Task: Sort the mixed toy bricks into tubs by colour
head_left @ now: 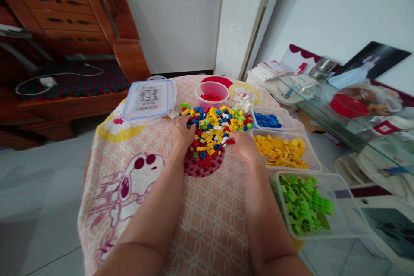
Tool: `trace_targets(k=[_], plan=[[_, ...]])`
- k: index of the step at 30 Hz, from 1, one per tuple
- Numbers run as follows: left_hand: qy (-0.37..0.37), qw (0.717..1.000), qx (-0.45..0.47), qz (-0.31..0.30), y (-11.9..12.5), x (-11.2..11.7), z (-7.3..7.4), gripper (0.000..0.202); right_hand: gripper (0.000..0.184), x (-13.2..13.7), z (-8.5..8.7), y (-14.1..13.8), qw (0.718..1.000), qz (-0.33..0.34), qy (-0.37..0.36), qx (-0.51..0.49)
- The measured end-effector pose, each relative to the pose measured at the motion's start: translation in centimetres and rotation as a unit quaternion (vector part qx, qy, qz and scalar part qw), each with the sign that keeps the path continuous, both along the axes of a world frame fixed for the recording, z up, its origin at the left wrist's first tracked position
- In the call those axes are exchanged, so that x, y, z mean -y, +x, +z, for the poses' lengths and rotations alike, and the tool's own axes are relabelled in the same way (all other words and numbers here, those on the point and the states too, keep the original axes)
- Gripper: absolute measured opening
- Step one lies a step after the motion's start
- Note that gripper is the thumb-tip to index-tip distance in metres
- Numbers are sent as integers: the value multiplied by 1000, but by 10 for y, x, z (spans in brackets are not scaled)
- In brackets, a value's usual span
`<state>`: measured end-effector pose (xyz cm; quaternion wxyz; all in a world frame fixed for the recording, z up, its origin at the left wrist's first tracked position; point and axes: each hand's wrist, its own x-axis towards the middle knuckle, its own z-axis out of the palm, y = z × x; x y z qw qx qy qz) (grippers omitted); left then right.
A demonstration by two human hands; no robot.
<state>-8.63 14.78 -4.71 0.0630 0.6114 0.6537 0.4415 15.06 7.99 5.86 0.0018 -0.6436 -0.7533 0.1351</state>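
Note:
A heap of mixed toy building bricks (213, 126) in yellow, blue, red, white and green lies on the cloth in front of me. My left hand (183, 133) rests at the heap's left edge, its fingers apart and touching the bricks. At the right side of the heap, my right hand (244, 146) has its fingers drawn together, with a red brick (230, 141) at the tips. Several red bricks (205, 163) lie loose on the near side. Behind the heap is a round tub (211, 90) with red bricks inside.
Along the right stand clear boxes of blue bricks (267, 120), yellow bricks (280, 151) and green bricks (304, 202). White bricks (242, 101) are piled at the back. Stacked lids (148, 100) lie at the left. A glass shelf (355, 125) stands beyond the table's right edge.

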Motion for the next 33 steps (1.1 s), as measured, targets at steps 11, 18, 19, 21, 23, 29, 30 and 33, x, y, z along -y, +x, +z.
trace_targets(k=[11, 18, 19, 21, 23, 29, 30, 33], plan=[[-5, 1000, 4, -3, 1, 2, 3, 36, 49, -1, 27, 26, 983, -125, 126, -38], [-7, 1000, 5, -8, 2, 2, 5, 37, 41, 3, 25, 48, 966, -201, 161, -24], [-5, 1000, 6, -7, 2, 2, 5, 37, 39, 3, 25, 47, 964, -204, 170, -22], [-3, 1000, 7, -6, 2, 2, 4, 36, 37, 1, 25, 44, 963, -199, 182, -26], [-3, 1000, 8, -7, 2, 2, 4, 36, 35, -1, 25, 38, 966, -175, 184, -43], [-20, 1000, 7, -11, 1, 2, 5, 39, 35, -4, 22, 15, 975, -121, 165, -91], [-20, 1000, 7, -11, 1, 2, 5, 39, 35, -4, 20, 11, 976, -112, 164, -94], [-14, 1000, 8, -10, 1, 2, 5, 40, 35, -4, 14, 2, 980, -77, 153, -100]])
